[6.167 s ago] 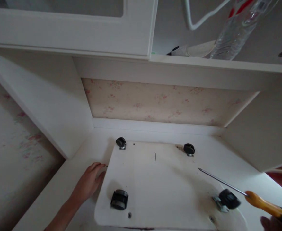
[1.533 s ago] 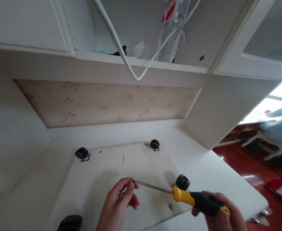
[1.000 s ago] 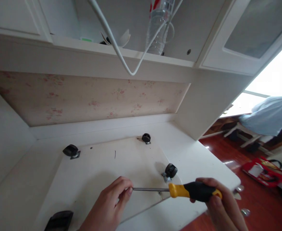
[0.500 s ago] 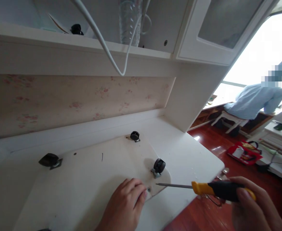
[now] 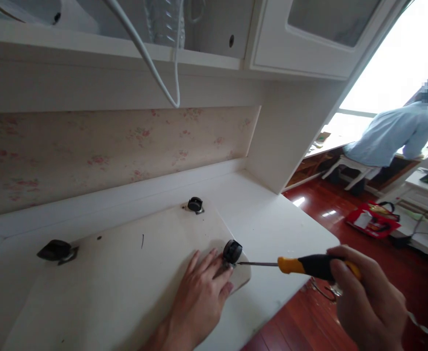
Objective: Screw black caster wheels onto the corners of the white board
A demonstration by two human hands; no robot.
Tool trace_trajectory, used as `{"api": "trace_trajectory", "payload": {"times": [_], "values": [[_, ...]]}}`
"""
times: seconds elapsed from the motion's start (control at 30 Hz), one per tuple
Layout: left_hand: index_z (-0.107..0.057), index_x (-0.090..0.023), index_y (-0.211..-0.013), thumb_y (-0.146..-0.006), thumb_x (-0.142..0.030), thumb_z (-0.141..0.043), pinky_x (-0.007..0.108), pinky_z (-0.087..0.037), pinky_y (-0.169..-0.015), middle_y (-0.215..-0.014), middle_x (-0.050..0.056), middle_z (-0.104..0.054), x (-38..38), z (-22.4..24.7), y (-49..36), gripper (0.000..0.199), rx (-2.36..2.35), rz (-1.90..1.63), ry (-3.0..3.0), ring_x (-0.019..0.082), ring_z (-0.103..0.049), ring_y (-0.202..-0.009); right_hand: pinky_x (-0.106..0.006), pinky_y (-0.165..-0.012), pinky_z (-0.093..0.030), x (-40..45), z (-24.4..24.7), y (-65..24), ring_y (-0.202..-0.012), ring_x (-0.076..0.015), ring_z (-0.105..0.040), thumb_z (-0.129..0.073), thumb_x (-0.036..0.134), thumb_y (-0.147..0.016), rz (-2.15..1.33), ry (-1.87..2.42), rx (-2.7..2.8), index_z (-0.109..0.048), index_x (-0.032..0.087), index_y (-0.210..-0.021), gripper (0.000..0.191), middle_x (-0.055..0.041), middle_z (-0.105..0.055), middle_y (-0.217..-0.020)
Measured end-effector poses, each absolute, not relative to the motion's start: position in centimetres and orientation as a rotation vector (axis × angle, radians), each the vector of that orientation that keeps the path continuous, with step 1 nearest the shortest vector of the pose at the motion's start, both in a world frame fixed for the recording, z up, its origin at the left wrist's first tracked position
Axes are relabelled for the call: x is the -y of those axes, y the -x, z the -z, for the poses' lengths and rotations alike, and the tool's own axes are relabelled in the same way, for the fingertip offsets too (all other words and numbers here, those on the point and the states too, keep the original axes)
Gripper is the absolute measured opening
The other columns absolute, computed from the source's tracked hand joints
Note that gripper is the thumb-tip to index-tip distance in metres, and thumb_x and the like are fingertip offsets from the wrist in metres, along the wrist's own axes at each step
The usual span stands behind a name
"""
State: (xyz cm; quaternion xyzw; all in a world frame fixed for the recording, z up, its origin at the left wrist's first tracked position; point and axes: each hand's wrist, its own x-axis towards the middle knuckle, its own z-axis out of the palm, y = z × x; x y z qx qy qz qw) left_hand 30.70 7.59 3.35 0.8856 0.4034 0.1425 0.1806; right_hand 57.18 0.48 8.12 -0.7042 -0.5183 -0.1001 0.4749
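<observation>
A yellow-and-black screwdriver (image 5: 309,265) is gripped by its handle in my right hand (image 5: 369,295). Its thin shaft points left, and the tip is at the metal plate of a black caster wheel (image 5: 232,251); whether it sits in a screw I cannot tell. My left hand (image 5: 203,297) lies on the white board (image 5: 126,282) with fingers stretched out, the fingertips beside that caster's base and partly covering it. Two more black casters show on the board, one at the back corner (image 5: 195,204) and one at the left (image 5: 56,251).
Under the board is a white desk (image 5: 272,219). A white cable (image 5: 144,56) hangs from the shelf (image 5: 126,46) above. At the right, a person in a light blue shirt (image 5: 389,131) sits on a white stool, and a red bag (image 5: 373,219) lies on the wooden floor.
My left hand has moved from the board's front edge up to the caster, its fingers now more spread. The screwdriver has shifted left and up, bringing its tip to the caster's plate.
</observation>
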Motion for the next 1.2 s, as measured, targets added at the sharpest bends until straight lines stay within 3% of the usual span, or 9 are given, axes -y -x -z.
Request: {"api": "trace_trajectory", "payload": {"times": [0.33,0.53,1.03,1.2], "values": [[-0.06,-0.037,-0.128,-0.099,-0.044,-0.038,0.065,-0.022,-0.116,-0.142,-0.004,-0.057,-6.9,-4.2,-31.7,0.037,-1.25,-0.309,-2.478,0.025,-0.044,-0.137,-0.026,-0.053,-0.041,-1.9,-8.9,-57.4,-0.056,-0.0122,-0.055,-0.053,0.039,-0.092,0.235,1.636,1.441,-0.064,0.022,-0.097,0.021,0.001,-0.063,-0.076],[-0.062,-0.036,-0.125,-0.099,-0.046,-0.039,0.065,-0.023,-0.116,-0.14,-0.003,-0.058,-6.9,-4.3,-32.0,0.037,-1.257,-0.324,-2.485,0.026,-0.043,-0.137,-0.03,-0.056,-0.036,-1.9,-9.8,-55.9,-0.055,-0.0125,-0.048,-0.051,0.042,-0.093,0.15,1.669,1.354,-0.063,0.022,-0.095,0.023,0.0012,-0.059,-0.073],[-0.062,-0.031,-0.128,-0.098,-0.046,-0.042,0.066,-0.023,-0.115,-0.14,0.004,-0.057,-6.7,-4.4,-32.0,0.039,-1.245,-0.325,-2.496,0.027,-0.044,-0.137,-0.029,-0.055,-0.039,-2.3,-10.9,-55.6,-0.049,-0.0108,-0.048,-0.049,0.037,-0.094,0.159,1.63,1.509,-0.061,0.024,-0.098,0.018,0.0001,-0.066,-0.079],[-0.061,-0.03,-0.129,-0.098,-0.045,-0.042,0.067,-0.021,-0.115,-0.141,0.005,-0.057,-6.6,-4.1,-31.8,0.039,-1.235,-0.338,-2.492,0.027,-0.044,-0.137,-0.028,-0.053,-0.04,-3.1,-11.5,-56.3,-0.051,-0.0122,-0.051,-0.05,0.036,-0.094,0.185,1.616,1.638,-0.06,0.023,-0.101,0.018,0.0015,-0.061,-0.071]]}}
